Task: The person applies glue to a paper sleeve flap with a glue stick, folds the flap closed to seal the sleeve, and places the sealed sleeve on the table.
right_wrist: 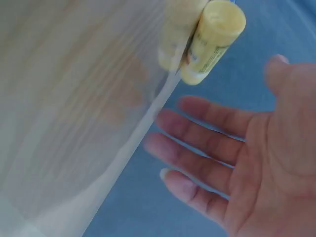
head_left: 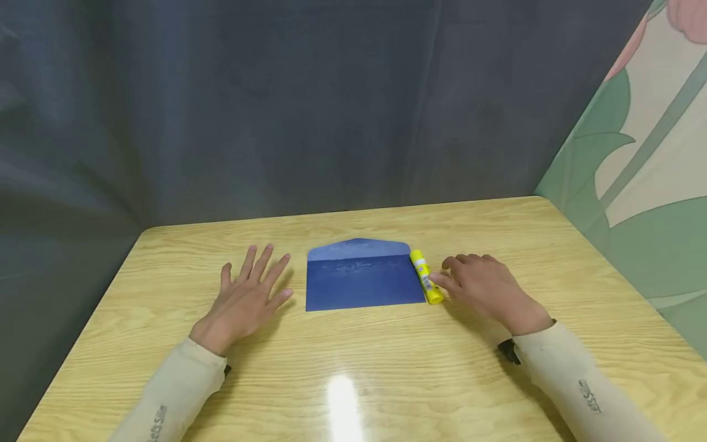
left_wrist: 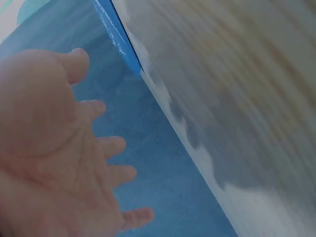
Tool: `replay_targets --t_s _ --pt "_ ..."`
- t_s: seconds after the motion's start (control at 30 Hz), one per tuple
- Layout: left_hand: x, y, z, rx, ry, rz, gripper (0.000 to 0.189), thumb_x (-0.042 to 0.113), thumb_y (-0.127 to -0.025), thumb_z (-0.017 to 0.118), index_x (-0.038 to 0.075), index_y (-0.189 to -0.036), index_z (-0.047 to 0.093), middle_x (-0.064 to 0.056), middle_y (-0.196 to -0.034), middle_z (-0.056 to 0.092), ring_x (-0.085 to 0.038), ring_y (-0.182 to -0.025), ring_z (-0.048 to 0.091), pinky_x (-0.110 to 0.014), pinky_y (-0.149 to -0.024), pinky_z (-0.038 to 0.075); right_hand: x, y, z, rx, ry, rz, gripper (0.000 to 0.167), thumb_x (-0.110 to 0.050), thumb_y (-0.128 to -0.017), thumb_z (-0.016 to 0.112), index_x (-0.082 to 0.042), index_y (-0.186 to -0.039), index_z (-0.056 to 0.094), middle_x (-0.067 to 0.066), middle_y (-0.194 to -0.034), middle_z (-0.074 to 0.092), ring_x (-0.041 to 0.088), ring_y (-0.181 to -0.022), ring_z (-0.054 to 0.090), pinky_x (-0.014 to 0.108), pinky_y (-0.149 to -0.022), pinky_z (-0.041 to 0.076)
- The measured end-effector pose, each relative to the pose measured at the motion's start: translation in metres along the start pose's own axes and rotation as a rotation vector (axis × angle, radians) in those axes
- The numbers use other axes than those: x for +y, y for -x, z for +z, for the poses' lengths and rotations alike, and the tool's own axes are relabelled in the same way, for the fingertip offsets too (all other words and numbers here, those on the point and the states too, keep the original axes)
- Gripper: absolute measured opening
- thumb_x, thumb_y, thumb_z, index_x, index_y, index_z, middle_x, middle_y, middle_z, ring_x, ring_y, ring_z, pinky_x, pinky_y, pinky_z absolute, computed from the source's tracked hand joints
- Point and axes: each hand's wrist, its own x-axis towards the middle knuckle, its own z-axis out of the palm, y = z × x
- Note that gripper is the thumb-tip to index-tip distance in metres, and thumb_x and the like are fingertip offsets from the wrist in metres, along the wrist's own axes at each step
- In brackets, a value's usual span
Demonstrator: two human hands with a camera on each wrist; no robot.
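Observation:
A blue envelope (head_left: 361, 283) lies on the table with its lighter flap (head_left: 359, 248) spread out on the far side. Whitish smears run along the upper part of its body. Beside its right edge a yellow glue stick (head_left: 425, 277) lies on its side. My right hand (head_left: 488, 288) is just to the right of the glue stick, its thumb overlapping the stick in the head view. The right wrist view shows those fingers extended and a gap between them and the glue stick (right_wrist: 207, 44). Left of the envelope, my left hand (head_left: 243, 304) has its fingers spread and holds nothing.
The wood-grain table (head_left: 386, 368) ends at a dark curtain (head_left: 331, 110) along the back. At the right side hangs a cloth (head_left: 663, 184) with a leaf and flower print. Light-coloured sleeves (head_left: 580, 387) cover both forearms.

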Motion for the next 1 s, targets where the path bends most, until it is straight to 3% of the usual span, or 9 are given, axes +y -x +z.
replay_targets --t_s 0.1,0.2,0.43,0.8,1.0 --pt "0.003 0.001 -0.001 -0.018 0.023 0.005 0.065 0.05 -0.105 0.039 0.025 -0.161 0.017 -0.01 -0.169 0.001 -0.039 -0.155 -0.003 -0.076 -0.111 0.006 -0.009 -0.007 -0.002 -0.061 -0.024 0.036 0.053 -0.062 -0.098 0.045 -0.016 -0.075 0.057 -0.003 -0.067 0.057 0.016 -0.059 0.052 0.033 -0.055 0.04" --pt "0.007 0.002 0.0 -0.038 0.048 0.015 0.065 0.049 -0.105 0.039 0.025 -0.161 0.017 -0.01 -0.169 0.002 -0.038 -0.155 -0.004 -0.076 -0.112 0.006 -0.017 -0.011 0.0 -0.097 -0.032 0.083 0.055 -0.065 -0.094 0.051 -0.017 -0.067 0.05 -0.003 -0.059 0.048 0.014 -0.053 0.045 0.029 -0.048 0.032" --pt "0.015 0.005 0.005 -0.04 0.064 0.051 0.062 0.048 -0.105 0.04 0.026 -0.16 0.023 -0.012 -0.168 0.01 -0.04 -0.155 0.0 -0.076 -0.111 0.01 -0.022 -0.014 0.002 -0.124 0.071 0.081 0.044 -0.053 -0.09 0.064 -0.014 -0.071 0.054 -0.001 -0.06 0.05 0.015 -0.054 0.047 0.03 -0.047 0.035" --pt "0.019 0.008 0.006 -0.059 0.072 0.087 0.059 0.046 -0.105 0.041 0.027 -0.159 0.026 -0.011 -0.168 0.014 -0.04 -0.155 0.0 -0.076 -0.112 0.01 -0.019 -0.011 0.004 -0.115 0.079 0.086 0.037 -0.043 -0.093 0.062 -0.013 -0.073 0.055 0.0 -0.061 0.05 0.016 -0.054 0.047 0.031 -0.046 0.036" --pt "0.021 0.009 0.005 -0.076 0.019 0.102 0.058 0.044 -0.105 0.042 0.025 -0.158 0.03 -0.014 -0.165 0.024 -0.043 -0.154 0.011 -0.075 -0.111 0.016 -0.017 -0.01 0.003 -0.07 0.095 0.096 0.034 -0.041 -0.093 0.061 -0.013 -0.075 0.057 0.001 -0.062 0.051 0.017 -0.054 0.047 0.033 -0.045 0.037"
